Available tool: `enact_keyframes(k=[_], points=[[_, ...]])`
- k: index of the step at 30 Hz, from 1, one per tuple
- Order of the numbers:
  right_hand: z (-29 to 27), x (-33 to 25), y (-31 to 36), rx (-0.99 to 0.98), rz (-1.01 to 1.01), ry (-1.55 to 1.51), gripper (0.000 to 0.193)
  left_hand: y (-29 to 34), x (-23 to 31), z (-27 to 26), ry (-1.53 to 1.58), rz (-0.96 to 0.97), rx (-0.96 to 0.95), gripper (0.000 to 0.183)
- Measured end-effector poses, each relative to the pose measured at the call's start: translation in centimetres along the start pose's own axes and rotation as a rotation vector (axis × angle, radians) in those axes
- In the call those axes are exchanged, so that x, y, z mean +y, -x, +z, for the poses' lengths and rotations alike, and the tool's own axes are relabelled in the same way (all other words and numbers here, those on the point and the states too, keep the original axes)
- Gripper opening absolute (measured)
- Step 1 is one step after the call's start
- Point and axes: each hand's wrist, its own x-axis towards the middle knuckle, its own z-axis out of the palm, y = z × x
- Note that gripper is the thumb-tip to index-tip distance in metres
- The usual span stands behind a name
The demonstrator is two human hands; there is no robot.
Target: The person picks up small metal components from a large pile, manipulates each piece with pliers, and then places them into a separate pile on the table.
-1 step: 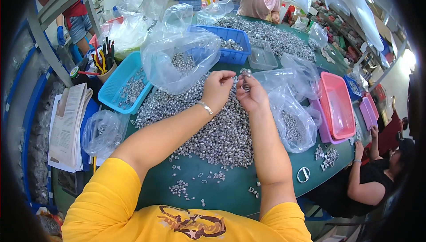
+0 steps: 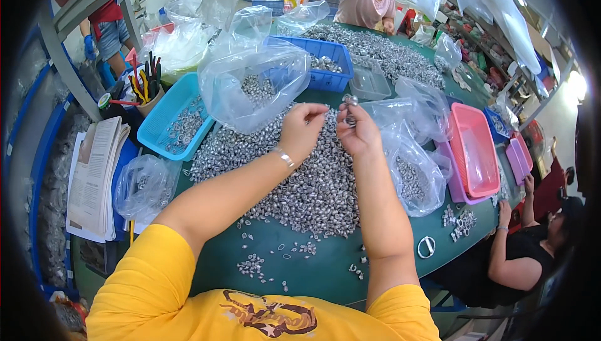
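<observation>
Above a large heap of small silvery metal pieces [image 2: 300, 194], my two hands are close together but apart. My right hand [image 2: 360, 136] is closed around a few shiny ring-like metal pieces [image 2: 350, 100], which stick up past its fingertips. My left hand [image 2: 300, 134] has thumb and fingers drawn together in a pinch pointing toward the right hand. Whatever is between those left fingertips is too small to make out. Just beyond the left hand, an open clear plastic bag [image 2: 219, 91] holds more of the metal pieces.
A turquoise tray [image 2: 150, 129] with metal parts stands left, a blue bin [image 2: 332, 79] at the back. Pink baskets [image 2: 460, 153] and a bag of parts [image 2: 410, 178] lie right. Loose parts [image 2: 251, 266] dot the near green table [image 2: 319, 272]. Co-workers sit far and right.
My left hand has shifted very slightly left and down from the right hand. The right hand has barely moved and keeps its metal pieces.
</observation>
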Motion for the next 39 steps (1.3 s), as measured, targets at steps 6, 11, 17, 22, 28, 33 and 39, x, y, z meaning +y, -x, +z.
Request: enact_keyframes(k=[6,11,17,22,28,33,39], points=[[-1.2,-4.8,-1.1,0.089,0.008,0.184,0.006,8.0,-0.5,-8.3,-0.273,0.027,-0.129,0.003],[-0.8,-5.7,-0.5,0.071,0.115,0.361,0.007,12.1,-1.5,-14.1,-0.386,-0.088,-0.187,0.006],[-0.8,-7.0,-1.6,0.041,-0.002,0.511,0.009,13.8,-3.0,-14.9,-0.494,0.063,-0.210,0.009],[-1.8,-12.1,-3.1,0.171,-0.020,0.375,0.011,14.1,-3.1,-14.3,-0.389,0.066,-0.180,0.012],[-0.7,-11.9,-0.7,0.124,-0.120,0.515,0.015,14.2,-3.2,-14.7,-0.380,0.055,-0.167,0.012],[-0.7,-12.0,-0.6,0.150,0.004,0.547,0.014,14.2,-3.1,-14.6,-0.361,0.039,-0.174,0.011],[-0.6,-11.4,-0.8,0.146,0.035,0.460,0.014,14.1,-2.9,-14.6,-0.365,0.047,-0.176,0.012]])
